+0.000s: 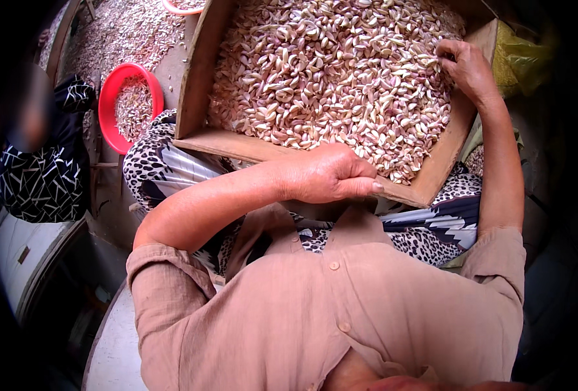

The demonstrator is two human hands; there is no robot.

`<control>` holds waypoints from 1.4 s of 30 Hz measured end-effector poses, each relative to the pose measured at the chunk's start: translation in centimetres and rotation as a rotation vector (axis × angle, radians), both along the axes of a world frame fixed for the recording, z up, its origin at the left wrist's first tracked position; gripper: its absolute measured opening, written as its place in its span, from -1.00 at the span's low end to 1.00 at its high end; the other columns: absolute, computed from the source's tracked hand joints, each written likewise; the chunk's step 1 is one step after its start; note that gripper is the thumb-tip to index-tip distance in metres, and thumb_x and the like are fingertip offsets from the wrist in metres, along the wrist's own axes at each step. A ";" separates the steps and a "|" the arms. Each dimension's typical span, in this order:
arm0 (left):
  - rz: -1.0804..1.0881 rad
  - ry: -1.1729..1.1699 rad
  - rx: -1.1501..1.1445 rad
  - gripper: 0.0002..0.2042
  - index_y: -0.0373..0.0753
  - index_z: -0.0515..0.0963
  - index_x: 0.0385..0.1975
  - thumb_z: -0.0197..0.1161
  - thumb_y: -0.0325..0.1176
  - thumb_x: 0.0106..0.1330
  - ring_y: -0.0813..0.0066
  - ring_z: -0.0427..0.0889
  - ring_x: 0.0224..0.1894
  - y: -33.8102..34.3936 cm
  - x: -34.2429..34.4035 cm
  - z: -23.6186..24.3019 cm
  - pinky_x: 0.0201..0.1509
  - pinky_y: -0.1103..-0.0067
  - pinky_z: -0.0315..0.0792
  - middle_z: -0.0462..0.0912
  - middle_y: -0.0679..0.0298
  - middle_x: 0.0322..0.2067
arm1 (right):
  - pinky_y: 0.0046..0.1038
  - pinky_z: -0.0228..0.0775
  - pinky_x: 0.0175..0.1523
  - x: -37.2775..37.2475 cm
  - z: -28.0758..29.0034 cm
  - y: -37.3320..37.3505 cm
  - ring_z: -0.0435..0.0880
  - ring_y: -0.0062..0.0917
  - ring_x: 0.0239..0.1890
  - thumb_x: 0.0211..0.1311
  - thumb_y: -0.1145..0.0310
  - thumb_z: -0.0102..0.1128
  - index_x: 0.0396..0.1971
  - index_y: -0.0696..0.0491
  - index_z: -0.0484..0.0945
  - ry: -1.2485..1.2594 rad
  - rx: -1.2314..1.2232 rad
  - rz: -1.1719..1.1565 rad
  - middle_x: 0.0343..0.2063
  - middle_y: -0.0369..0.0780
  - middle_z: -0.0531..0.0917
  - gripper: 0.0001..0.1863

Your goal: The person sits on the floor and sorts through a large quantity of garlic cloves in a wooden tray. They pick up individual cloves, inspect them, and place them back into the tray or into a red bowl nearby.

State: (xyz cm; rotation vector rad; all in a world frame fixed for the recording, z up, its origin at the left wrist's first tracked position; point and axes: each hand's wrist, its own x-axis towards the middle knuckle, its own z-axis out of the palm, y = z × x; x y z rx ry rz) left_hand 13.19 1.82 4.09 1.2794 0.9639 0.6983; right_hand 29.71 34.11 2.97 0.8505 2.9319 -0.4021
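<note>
Peeled-looking garlic cloves (pixel 328 78), white with pinkish-purple skins, fill a wooden tray (pixel 237 144) resting across my lap. My left hand (pixel 331 173) lies over the tray's near edge with its fingers curled in and the thumb pointing right. Whatever it may hold is hidden. Along the right side of the tray, my right hand (pixel 461 65) reaches in at the border of the cloves. Its fingers are bent and drawn together, and their tips meet the cloves. I cannot make out what lies between them.
To the left stands a red plastic basin (pixel 104 107) partly filled with garlic cloves. More cloves (pixel 123 36) spread out beyond it. A person in black patterned clothing (pixel 44 176) is at the far left. A yellow plastic bag (pixel 520 62) sits beyond the tray's right side.
</note>
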 end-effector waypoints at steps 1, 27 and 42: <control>-0.022 0.003 -0.007 -0.61 -0.33 0.56 -0.41 0.17 -0.07 0.49 0.06 0.49 -0.52 0.0 0.0 0.0 -0.32 0.27 0.44 0.54 -0.03 -0.56 | -0.23 0.53 -0.12 0.0 0.0 0.1 0.70 -0.12 -0.27 0.10 0.39 0.24 -0.29 0.07 0.66 0.005 -0.021 -0.004 -0.39 -0.06 0.70 -0.83; 0.046 -0.192 -0.201 -0.55 -0.32 0.39 -0.56 0.11 -0.12 0.56 0.55 0.24 -0.55 0.4 0.5 -1.4 -0.43 0.41 0.28 0.26 0.29 -0.68 | -0.33 0.53 0.13 -5.2 0.3 -8.2 0.66 -0.36 0.01 0.06 0.30 0.47 -0.11 -0.04 0.66 0.387 0.028 0.339 -0.08 -0.21 0.67 -0.65; 0.082 -0.124 0.028 -0.60 -0.35 0.45 -0.49 0.17 -0.13 0.49 0.07 0.28 -0.56 0.1 0.8 -1.1 -0.37 0.28 0.34 0.43 -0.03 -0.61 | 0.06 -0.18 0.57 -15.0 -7.6 -24.4 0.19 -0.17 0.47 0.20 0.18 0.03 0.15 -0.19 0.50 0.506 0.159 0.994 0.31 -0.21 0.37 -0.53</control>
